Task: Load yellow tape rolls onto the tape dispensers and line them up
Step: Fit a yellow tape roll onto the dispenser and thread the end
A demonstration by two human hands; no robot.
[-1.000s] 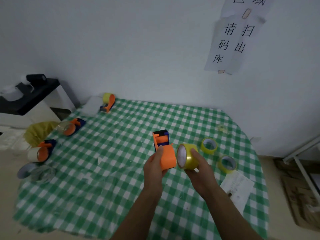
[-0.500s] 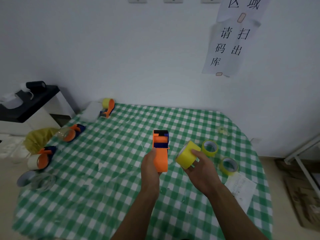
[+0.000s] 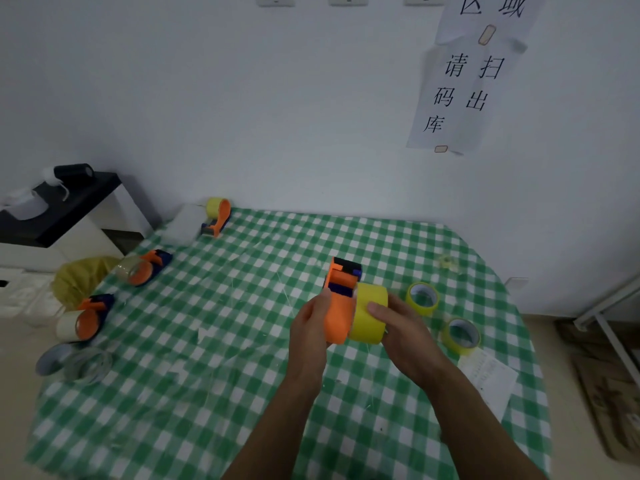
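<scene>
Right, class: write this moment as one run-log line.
step: fitting roll | left hand: grips orange dispenser | right hand: holds yellow roll against its side | table: two spare rolls

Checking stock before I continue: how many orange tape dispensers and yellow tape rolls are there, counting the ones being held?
Orange plastic tape dispensers: 4 (one in the left hand, three lying at left)
Yellow tape rolls: 4 (one in the right hand, two lying loose, one on the far dispenser)
Total: 8
</scene>
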